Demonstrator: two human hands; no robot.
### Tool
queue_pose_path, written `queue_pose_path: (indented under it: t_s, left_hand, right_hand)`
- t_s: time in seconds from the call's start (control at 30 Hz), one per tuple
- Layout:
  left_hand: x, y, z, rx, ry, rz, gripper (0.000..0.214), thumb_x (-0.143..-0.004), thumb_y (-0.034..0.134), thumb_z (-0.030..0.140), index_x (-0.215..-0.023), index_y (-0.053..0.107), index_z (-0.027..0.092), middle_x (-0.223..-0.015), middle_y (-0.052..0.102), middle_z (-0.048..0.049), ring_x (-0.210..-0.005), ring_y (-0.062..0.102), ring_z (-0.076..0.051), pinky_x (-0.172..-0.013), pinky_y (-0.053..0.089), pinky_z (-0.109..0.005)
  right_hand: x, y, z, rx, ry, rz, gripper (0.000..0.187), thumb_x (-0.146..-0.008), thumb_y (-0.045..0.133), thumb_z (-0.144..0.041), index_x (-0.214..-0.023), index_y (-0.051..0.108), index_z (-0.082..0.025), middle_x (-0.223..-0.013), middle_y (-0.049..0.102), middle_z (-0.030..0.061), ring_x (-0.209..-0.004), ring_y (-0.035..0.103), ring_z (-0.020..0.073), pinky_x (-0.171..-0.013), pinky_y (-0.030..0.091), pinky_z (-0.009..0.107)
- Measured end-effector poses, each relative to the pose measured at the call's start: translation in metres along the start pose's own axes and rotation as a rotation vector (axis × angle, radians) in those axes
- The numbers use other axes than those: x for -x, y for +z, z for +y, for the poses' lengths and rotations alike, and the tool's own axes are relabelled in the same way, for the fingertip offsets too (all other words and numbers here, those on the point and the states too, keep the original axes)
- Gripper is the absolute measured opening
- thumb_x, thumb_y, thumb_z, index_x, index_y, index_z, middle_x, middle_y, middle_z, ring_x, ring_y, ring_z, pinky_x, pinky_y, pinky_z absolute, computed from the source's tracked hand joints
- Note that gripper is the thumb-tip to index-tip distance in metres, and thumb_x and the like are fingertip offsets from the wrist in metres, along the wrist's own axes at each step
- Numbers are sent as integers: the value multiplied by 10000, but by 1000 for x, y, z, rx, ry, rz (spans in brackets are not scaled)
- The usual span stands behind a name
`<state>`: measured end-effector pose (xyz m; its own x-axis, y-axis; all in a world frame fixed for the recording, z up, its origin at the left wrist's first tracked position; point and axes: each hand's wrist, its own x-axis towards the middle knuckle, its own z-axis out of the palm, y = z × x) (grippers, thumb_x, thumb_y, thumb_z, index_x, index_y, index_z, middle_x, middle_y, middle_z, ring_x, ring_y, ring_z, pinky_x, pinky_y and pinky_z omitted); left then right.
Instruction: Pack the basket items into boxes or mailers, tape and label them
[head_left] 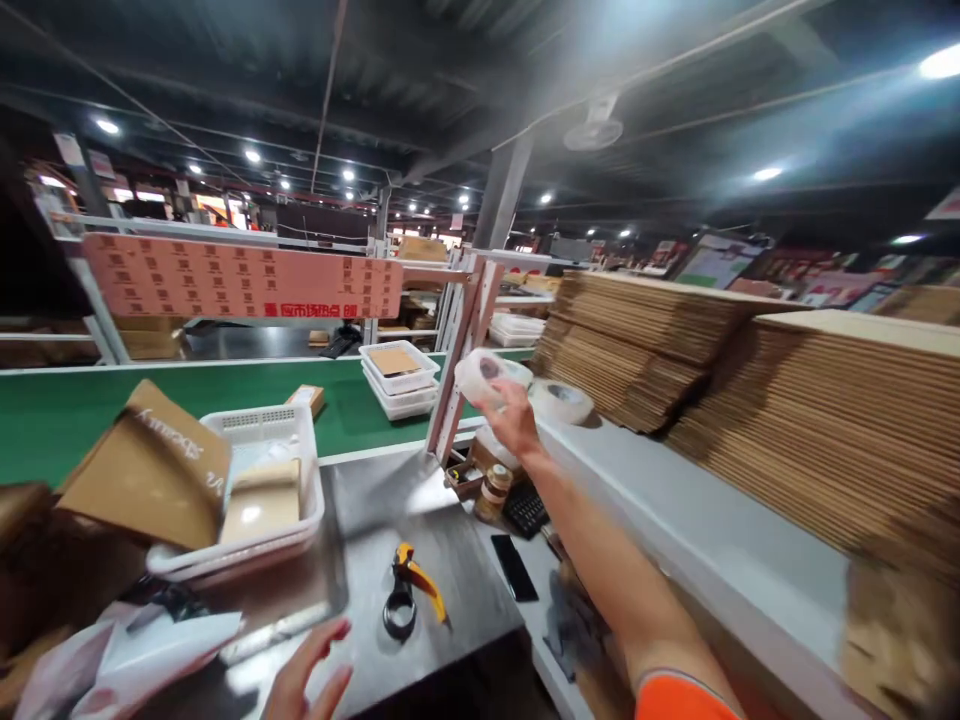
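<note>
My right hand (514,418) reaches out over the grey shelf (675,520) and grips a roll of clear tape (487,376), lifted in the air. A second tape roll (561,402) lies on the shelf just right of it. My left hand (307,680) hovers low over the steel table (450,560) with fingers spread and nothing in it. A tape dispenser with a yellow handle (411,592) lies on the table a little right of that hand.
A white basket (262,480) with packets sits at the left, a brown cardboard piece (150,470) leaning on it. Stacked white trays (399,378) stand on the green conveyor (225,400). Tall stacks of flat cardboard (750,400) fill the right. A black phone (514,568) and calculator (525,508) lie nearby.
</note>
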<state>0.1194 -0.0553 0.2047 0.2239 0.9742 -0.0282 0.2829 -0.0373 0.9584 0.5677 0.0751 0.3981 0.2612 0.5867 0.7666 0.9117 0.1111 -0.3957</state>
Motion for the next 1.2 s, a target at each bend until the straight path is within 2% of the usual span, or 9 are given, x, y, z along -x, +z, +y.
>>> queue_pose_path:
  t_s: [0.1,0.2,0.4,0.57,0.73,0.87,1.03,1.1,1.2]
  left_hand:
    - [-48,10,26,110,329,-57,568,-927,787,583,-1434,755,330,-1527,723,-117,-1432,675,-372,-1225,569,-550]
    - [-83,23,43,138,507,48,578,-937,792,520,-1452,743,261,-1536,714,-151,-1449,663,-364,-1275,522,-551]
    - [-91,27,18,201,467,-9,322,-1044,623,454,-1050,868,245,-1156,867,-114,-1117,811,-290,-1083,633,-469]
    - [-83,25,-6,230,232,-22,396,-1034,594,534,-959,825,222,-986,860,-104,-945,788,-264,-917,615,-405]
    - [-78,16,-23,298,76,48,461,-1028,571,655,-937,720,227,-1035,838,-117,-984,764,-265,-914,587,-390]
    - [-83,-2,-38,270,59,117,490,-1000,602,714,-906,664,238,-1072,832,-126,-1027,759,-277,-989,572,-423]
    - [-93,9,-58,476,-113,79,525,-867,765,735,-814,646,227,-837,738,-54,-950,789,-288,-889,598,-401]
    - [-95,23,-67,574,-212,87,527,-827,809,717,-772,630,225,-773,695,-27,-915,800,-281,-839,602,-376]
    - [-99,43,-81,645,-317,140,558,-790,835,722,-732,597,221,-710,668,-6,-847,795,-256,-799,593,-354]
  right_hand:
    - [110,16,-63,-202,10,-126,400,-925,786,-517,-1198,759,-226,-1210,776,113,-1170,721,313,-1065,597,487]
    - [209,29,-120,-383,203,-251,348,-894,831,-469,-1163,778,-255,-1206,772,99,-1158,737,297,-1038,613,445]
    - [308,43,-159,-499,449,-293,267,-839,856,-398,-1068,801,-271,-1144,790,99,-1150,725,313,-1051,594,457]
    - [356,55,-155,-543,536,-298,297,-825,886,-444,-1049,804,-266,-1172,806,106,-1157,748,330,-1068,601,489]
    - [391,65,-139,-635,408,-420,392,-843,872,-419,-1217,811,-317,-1385,772,122,-1360,687,371,-1231,509,577]
    - [385,85,-74,-373,763,-351,549,-910,694,-406,-1432,661,-236,-1581,620,177,-1503,568,352,-1268,464,539]
    - [356,138,10,-203,1041,-558,277,-783,779,-204,-1054,741,-163,-1204,753,177,-1258,692,368,-1131,514,526]
    - [349,154,24,-257,1057,-656,141,-838,818,-242,-910,718,-174,-1003,758,96,-1040,731,277,-1001,567,465]
    - [349,164,26,-353,1071,-751,228,-936,816,-355,-848,687,-188,-844,712,1,-822,679,178,-850,576,373]
